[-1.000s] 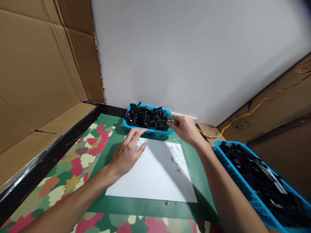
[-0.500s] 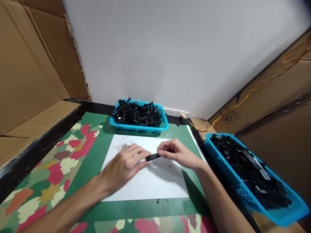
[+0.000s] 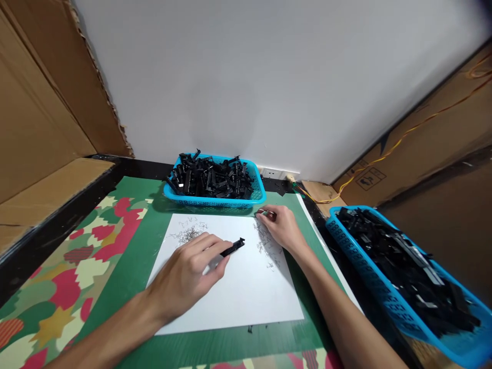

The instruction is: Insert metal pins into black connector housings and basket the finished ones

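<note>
My left hand (image 3: 196, 264) is closed, pinching a narrow black plastic part (image 3: 234, 247) between thumb and fingers above the white sheet (image 3: 230, 302). The part's free end points up and to the right. My right hand (image 3: 279, 223) is closed at the sheet's far right corner, fingertips pressed together. Something thin shows at its fingers, too small to make out. Just below that hand lie scattered small wire pieces (image 3: 265, 245). A denser pile of wire pieces (image 3: 188, 234) sits on the sheet's far left, beyond my left hand.
A blue basket (image 3: 215, 202) heaped with black plastic parts (image 3: 215, 177) stands at the back. Another blue basket (image 3: 369, 287) of black pieces is on the right. A wall socket (image 3: 271, 173) with a yellow cable (image 3: 346, 183) is behind. Cardboard (image 3: 46, 82) walls the left side.
My right hand has moved away from the black part, up and right to the sheet's far corner. My left hand still holds the part, slightly lower left in view. The view has shifted a little.
</note>
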Tool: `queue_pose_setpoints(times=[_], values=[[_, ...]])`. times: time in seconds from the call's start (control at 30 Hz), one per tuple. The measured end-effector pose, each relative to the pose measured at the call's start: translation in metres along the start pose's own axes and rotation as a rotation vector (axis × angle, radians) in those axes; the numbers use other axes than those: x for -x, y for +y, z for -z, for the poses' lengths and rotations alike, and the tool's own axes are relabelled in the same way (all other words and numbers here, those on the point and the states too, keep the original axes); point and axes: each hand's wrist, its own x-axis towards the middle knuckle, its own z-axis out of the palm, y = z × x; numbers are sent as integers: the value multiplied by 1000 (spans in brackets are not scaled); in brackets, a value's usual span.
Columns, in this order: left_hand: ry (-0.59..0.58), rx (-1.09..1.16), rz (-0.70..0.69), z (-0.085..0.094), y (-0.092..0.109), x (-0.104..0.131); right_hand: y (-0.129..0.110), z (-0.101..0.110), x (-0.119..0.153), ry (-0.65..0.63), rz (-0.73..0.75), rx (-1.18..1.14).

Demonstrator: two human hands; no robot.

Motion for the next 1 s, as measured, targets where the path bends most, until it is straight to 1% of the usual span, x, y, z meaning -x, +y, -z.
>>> queue_pose_setpoints(times=[0.1, 0.27, 0.33, 0.4, 0.5, 0.57, 0.63, 0.73, 0.83, 1.0], values=[[-7, 1, 24, -1, -1, 0, 0, -2, -4, -28, 14, -40], [-1, 11, 38, -2, -2, 1, 7, -4, -9, -62, 11, -149], [11, 43, 81, -1, -1, 1, 8, -1, -9, -62, 5, -201], [25, 104, 166, 0, 0, 0, 5, 3, -6, -71, 7, -250], [36, 231, 283, 3, 4, -2, -7, 8, 5, -161, -3, -432], [29, 319, 325, 6, 6, -5, -20, 10, 14, -246, -42, -584], [21, 388, 364, 8, 8, -8, -35, 11, 23, -300, -79, -690], [-5, 450, 418, 9, 13, -11, -56, 10, 34, -319, -81, -785], [-43, 486, 416, 10, 18, -11, -71, 7, 41, -332, -56, -838], [-94, 498, 390, 10, 24, -10, -80, -5, 47, -304, -16, -856]])
